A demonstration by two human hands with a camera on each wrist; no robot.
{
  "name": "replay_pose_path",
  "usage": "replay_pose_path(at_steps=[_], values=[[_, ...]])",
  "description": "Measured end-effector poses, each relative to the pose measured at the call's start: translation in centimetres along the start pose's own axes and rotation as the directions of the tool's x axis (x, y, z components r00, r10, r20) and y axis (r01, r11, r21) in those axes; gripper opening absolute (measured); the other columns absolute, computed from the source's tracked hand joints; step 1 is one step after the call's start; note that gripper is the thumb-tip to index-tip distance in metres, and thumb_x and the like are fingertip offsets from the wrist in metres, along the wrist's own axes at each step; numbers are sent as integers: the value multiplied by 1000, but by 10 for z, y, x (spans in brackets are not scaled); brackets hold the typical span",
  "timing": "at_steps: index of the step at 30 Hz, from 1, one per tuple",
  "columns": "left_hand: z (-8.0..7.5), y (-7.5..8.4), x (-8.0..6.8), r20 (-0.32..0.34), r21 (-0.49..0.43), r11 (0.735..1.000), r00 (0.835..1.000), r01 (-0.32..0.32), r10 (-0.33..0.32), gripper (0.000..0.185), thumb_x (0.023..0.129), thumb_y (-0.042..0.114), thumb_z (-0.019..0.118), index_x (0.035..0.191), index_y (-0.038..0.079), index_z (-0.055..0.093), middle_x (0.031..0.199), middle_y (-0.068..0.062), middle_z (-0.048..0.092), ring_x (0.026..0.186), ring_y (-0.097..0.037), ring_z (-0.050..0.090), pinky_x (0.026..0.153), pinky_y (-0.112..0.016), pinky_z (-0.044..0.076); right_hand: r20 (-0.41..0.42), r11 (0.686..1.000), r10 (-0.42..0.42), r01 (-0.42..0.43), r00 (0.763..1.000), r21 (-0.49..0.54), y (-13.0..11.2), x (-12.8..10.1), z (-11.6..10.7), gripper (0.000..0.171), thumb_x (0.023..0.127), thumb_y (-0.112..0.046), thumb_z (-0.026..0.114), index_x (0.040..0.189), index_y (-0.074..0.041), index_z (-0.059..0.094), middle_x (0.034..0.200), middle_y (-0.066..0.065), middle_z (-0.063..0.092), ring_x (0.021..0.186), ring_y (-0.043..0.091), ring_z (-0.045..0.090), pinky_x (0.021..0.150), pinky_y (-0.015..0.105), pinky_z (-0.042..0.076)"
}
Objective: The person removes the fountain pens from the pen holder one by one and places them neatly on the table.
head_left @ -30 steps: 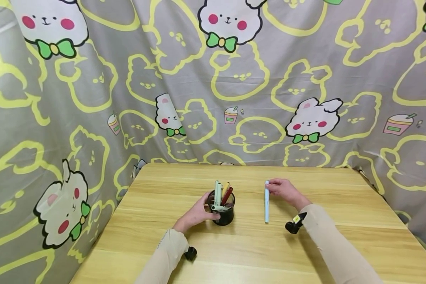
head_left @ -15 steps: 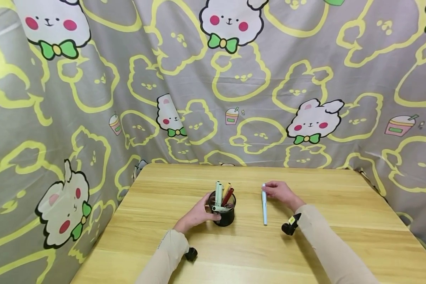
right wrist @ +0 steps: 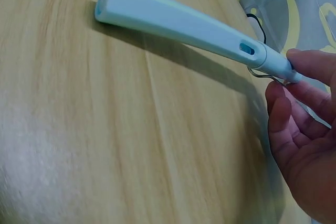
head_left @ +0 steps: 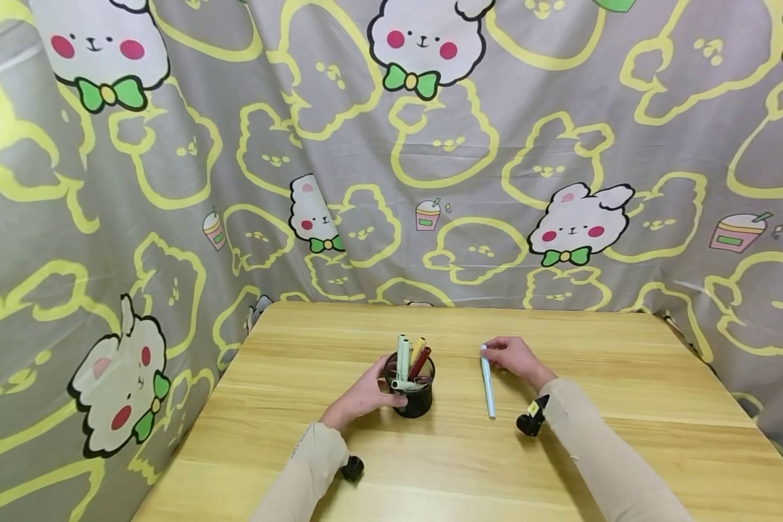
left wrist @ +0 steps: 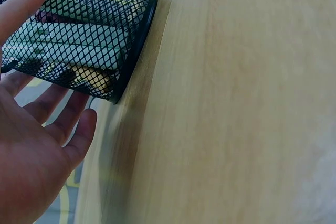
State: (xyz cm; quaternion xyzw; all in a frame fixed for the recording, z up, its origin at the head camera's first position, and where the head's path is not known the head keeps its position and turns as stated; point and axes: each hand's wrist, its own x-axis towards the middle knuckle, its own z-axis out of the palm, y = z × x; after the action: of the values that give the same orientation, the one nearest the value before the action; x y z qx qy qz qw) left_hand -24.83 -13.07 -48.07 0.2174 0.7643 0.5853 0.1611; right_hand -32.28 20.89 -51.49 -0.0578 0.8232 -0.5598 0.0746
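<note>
My left hand (head_left: pixel 363 395) grips a black mesh pen holder (head_left: pixel 416 403) from its left side, thumb on the near side. Through the mesh (left wrist: pixel 86 32) in the left wrist view, pale green pens show inside. A dark red pen (head_left: pixel 420 362) and a yellow one (head_left: pixel 418 346) stand in it too, and a pale piece lies across its mouth. To the right, my right hand (head_left: pixel 514 357) pinches a light blue pen (head_left: pixel 488 384) at its far end, between thumb and fingertips. In the right wrist view the pen (right wrist: pixel 173 22) has a small window and a wire clip (right wrist: pixel 265 75) by the fingertips.
Both hands work over a light wooden table (head_left: pixel 287 348). A grey curtain (head_left: pixel 339 109) with yellow outlines and white cartoon animals hangs behind and along the sides. Small black cameras sit at the left wrist (head_left: pixel 352 468) and right wrist (head_left: pixel 530 420).
My right hand has shifted slightly left and nearer with the blue pen. The pen has turned, its near end now slanting to the right. My left hand stays on the pen holder.
</note>
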Motion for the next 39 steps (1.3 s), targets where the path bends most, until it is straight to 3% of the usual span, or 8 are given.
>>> replay_pose_path(at_steps=[11, 25, 39], values=[[0, -1, 0, -5, 0, 1000, 1000, 7, -7, 82, 77, 8, 77, 145, 7, 31, 133, -13, 44, 108, -23, 51, 91, -35, 44, 12, 1000, 4, -4, 1000, -16, 4, -1, 4, 31, 87, -7, 67, 108, 15, 61, 85, 10, 68, 67, 13, 61, 64, 28, 53], [0, 0, 1, 0, -5, 1000, 1000, 11, -11, 81, 78, 6, 77, 145, 7, 31, 131, -12, 46, 107, -23, 52, 89, -34, 46, 56, 992, -31, 38, 998, -116, 5, 1, 2, 33, 87, -11, 67, 111, 10, 62, 88, 8, 66, 69, 17, 60, 61, 30, 52], [1, 3, 0, -16, 8, 1000, 1000, 24, -24, 80, 76, 6, 78, 143, 9, 34, 128, -9, 48, 107, -23, 52, 90, -36, 45, 34, 985, -58, 63, 998, -162, 3, -1, 3, 22, 85, -10, 68, 101, 6, 67, 85, 8, 68, 67, 17, 62, 62, 31, 52]])
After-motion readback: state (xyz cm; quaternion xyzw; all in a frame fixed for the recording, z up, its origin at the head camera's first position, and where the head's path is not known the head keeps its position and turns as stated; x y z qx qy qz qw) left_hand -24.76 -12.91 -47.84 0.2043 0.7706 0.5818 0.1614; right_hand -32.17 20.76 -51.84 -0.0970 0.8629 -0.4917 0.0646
